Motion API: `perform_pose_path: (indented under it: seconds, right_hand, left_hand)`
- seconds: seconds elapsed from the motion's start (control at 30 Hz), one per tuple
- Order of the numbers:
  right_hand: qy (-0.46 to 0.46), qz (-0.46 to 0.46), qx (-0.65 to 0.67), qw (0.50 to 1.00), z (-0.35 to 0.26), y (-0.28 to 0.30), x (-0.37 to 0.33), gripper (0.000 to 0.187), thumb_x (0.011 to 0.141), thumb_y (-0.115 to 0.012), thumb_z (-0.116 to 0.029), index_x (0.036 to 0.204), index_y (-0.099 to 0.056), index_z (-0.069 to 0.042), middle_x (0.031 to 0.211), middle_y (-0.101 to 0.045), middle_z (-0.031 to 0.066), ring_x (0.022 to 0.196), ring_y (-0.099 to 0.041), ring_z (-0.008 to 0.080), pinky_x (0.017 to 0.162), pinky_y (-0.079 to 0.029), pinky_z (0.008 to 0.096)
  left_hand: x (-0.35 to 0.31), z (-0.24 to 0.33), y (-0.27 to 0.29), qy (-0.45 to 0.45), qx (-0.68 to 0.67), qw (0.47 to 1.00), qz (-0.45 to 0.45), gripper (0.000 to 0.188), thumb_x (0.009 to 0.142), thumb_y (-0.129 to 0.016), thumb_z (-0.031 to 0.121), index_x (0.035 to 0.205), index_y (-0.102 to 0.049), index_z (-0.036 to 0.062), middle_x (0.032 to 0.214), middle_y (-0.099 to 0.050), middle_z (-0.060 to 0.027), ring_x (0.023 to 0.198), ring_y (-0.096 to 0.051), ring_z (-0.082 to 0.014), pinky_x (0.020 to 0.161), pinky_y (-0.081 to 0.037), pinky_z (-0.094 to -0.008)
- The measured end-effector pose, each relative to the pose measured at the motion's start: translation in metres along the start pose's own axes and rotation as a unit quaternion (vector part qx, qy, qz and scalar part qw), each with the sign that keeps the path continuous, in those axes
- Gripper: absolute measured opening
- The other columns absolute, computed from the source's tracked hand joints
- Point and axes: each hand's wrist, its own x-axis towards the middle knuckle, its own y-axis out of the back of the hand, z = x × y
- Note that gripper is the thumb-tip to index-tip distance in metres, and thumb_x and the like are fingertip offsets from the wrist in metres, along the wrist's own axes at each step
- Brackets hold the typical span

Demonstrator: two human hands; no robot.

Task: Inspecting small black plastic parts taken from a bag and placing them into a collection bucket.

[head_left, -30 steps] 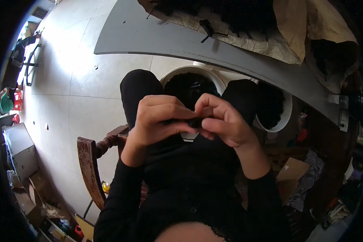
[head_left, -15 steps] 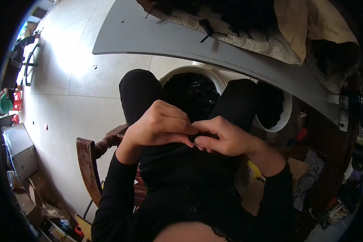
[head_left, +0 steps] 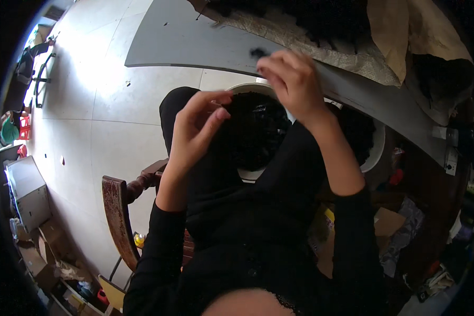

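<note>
My right hand (head_left: 296,84) is raised over the front edge of the grey tabletop (head_left: 195,42), its fingers pinched together and a little blurred. A small black piece (head_left: 259,52), smeared by motion, shows right at its fingertips and seems to be held there; its kind is hard to make out. My left hand (head_left: 195,126) is over the near side of a white bucket (head_left: 247,175), thumb and fingers apart, with nothing seen between them. Dark material (head_left: 260,126) with a few shiny bits fills the bucket, which stands between my knees.
A heap of black pieces (head_left: 300,21) lies on a worn tan sheet (head_left: 347,58) on the tabletop. A second white bucket (head_left: 376,147) with black contents stands to the right. A wooden chair arm (head_left: 116,216) is at my left; cardboard boxes (head_left: 389,221) are at lower right.
My hands, together over my lap before, have parted. The right has moved up to the table edge, where the black strip piece no longer lies as before; the left has moved up and opened.
</note>
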Motion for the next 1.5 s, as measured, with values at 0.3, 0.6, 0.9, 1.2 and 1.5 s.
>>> perform_pose_path:
  seconds: [0.3, 0.6, 0.9, 1.2, 1.5]
  right_hand:
    - [-0.219, -0.043, 0.69, 0.688, -0.066, 0.02, -0.047, 0.031, 0.084, -0.058, -0.032, 0.089, -0.052, -0.003, 0.084, -0.052, 0.0046, 0.072, -0.052, 0.0113, 0.065, -0.042, 0.0226]
    - [-0.323, -0.161, 0.712, 0.602, -0.063, 0.035, -0.048, 0.027, 0.077, -0.066, -0.017, 0.093, -0.049, -0.003, 0.08, -0.053, 0.0024, 0.069, -0.053, 0.0084, 0.063, -0.043, 0.0199]
    - [-0.341, -0.112, 0.71, 0.605, -0.072, 0.035, -0.053, 0.022, 0.079, -0.063, -0.011, 0.095, -0.052, -0.001, 0.085, -0.054, 0.0022, 0.073, -0.054, 0.0087, 0.068, -0.044, 0.0204]
    - [-0.358, 0.01, 0.733, 0.579, -0.083, 0.011, -0.056, 0.013, 0.085, -0.051, -0.007, 0.097, -0.052, -0.002, 0.094, -0.055, 0.0046, 0.091, -0.051, 0.0089, 0.082, -0.038, 0.0206]
    - [-0.375, -0.038, 0.763, 0.524, -0.072, 0.009, -0.05, 0.011, 0.086, -0.051, -0.01, 0.095, -0.05, -0.004, 0.09, -0.055, 0.0034, 0.086, -0.052, 0.0079, 0.076, -0.041, 0.0212]
  left_hand:
    - [0.0, -0.004, -0.018, -0.034, -0.136, 0.99, -0.022, 0.02, 0.072, -0.068, 0.002, 0.091, -0.063, -0.0034, 0.091, -0.062, -0.0105, 0.084, -0.058, -0.0149, 0.074, -0.045, -0.0241]
    - [-0.007, 0.026, -0.023, -0.171, 0.098, 0.98, -0.033, 0.028, 0.062, -0.074, 0.007, 0.088, -0.066, 0.0011, 0.079, -0.061, -0.0078, 0.07, -0.058, -0.0151, 0.06, -0.045, -0.0218]
    - [-0.011, 0.03, -0.026, -0.207, 0.192, 0.959, -0.024, 0.032, 0.061, -0.072, 0.001, 0.092, -0.065, 0.0016, 0.082, -0.06, -0.0085, 0.069, -0.059, -0.0184, 0.06, -0.048, -0.0254]
    - [-0.013, 0.025, -0.038, -0.255, 0.309, 0.915, 0.041, 0.03, 0.06, -0.069, -0.003, 0.089, -0.063, -0.0015, 0.079, -0.058, -0.0099, 0.067, -0.06, -0.0237, 0.057, -0.049, -0.0279]
    - [-0.012, 0.023, -0.037, -0.219, 0.302, 0.926, 0.06, 0.033, 0.061, -0.069, -0.003, 0.093, -0.064, 0.0017, 0.076, -0.057, -0.0081, 0.064, -0.059, -0.0196, 0.056, -0.047, -0.025]
